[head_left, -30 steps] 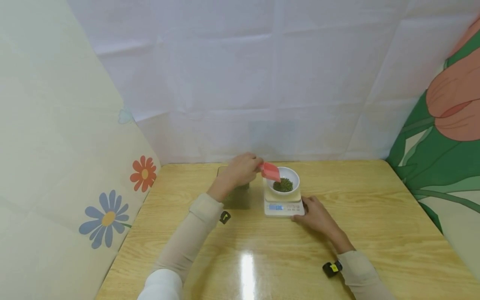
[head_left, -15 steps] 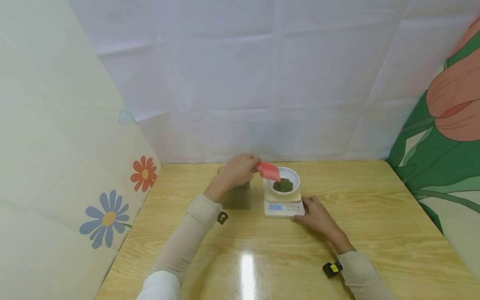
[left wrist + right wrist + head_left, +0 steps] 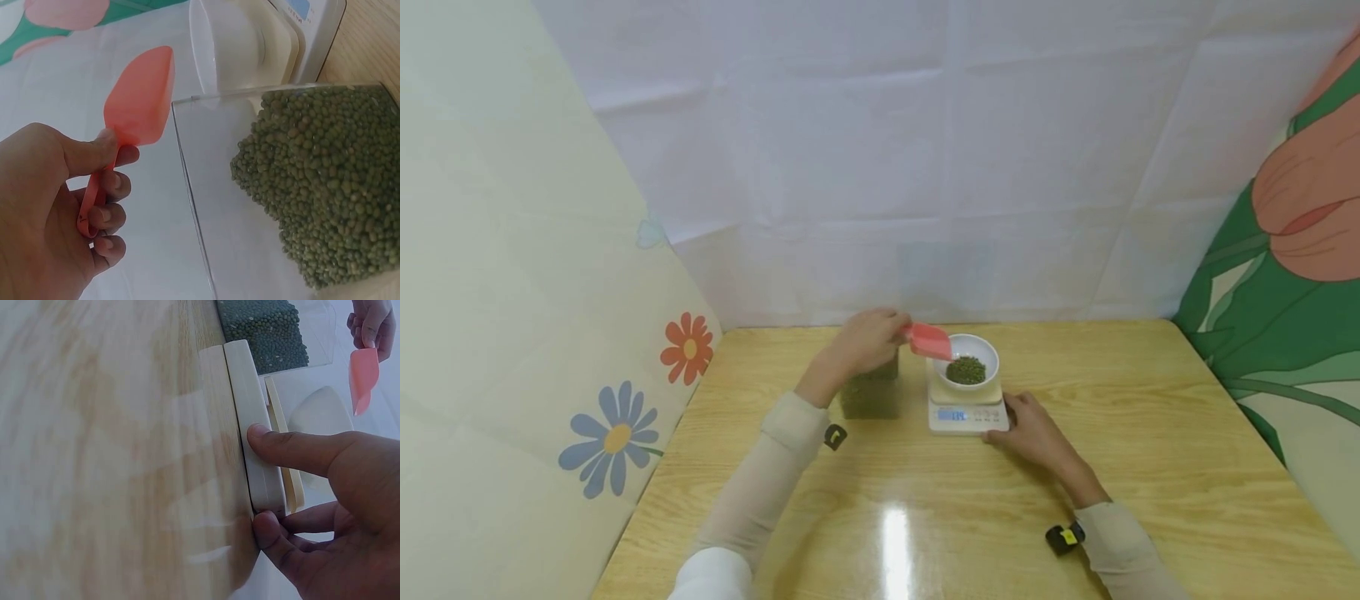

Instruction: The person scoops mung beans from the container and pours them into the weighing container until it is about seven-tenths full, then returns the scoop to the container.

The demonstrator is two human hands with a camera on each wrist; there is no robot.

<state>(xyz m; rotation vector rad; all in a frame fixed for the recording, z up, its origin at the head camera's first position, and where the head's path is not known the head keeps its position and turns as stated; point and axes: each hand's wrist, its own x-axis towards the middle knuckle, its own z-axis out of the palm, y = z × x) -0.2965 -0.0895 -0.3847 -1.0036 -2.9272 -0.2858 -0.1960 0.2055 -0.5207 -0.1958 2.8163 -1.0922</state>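
Observation:
My left hand [image 3: 868,340] grips the handle of a red scoop [image 3: 931,342], thumb along its neck and fingers curled round the handle in the left wrist view [image 3: 94,187]. The scoop's tip overlaps the left rim of a white bowl [image 3: 988,350] in the head view. Green mung beans [image 3: 966,371] lie in the bowl, which sits on a white kitchen scale [image 3: 955,422] with a lit display. My right hand [image 3: 1037,429] holds the scale's near right corner, thumb on its front edge and fingers bent at its side [image 3: 265,444].
Left of the scale stands a clear container [image 3: 871,400] of mung beans [image 3: 331,187], partly hidden by my left hand and forearm. A white sheet [image 3: 850,167] hangs behind the wooden table [image 3: 1112,392]. Flower-patterned panels flank both sides.
My left hand has drawn the scoop slightly left, away from the middle of the bowl, uncovering more of the bowl's rim. My right hand and the scale have stayed put.

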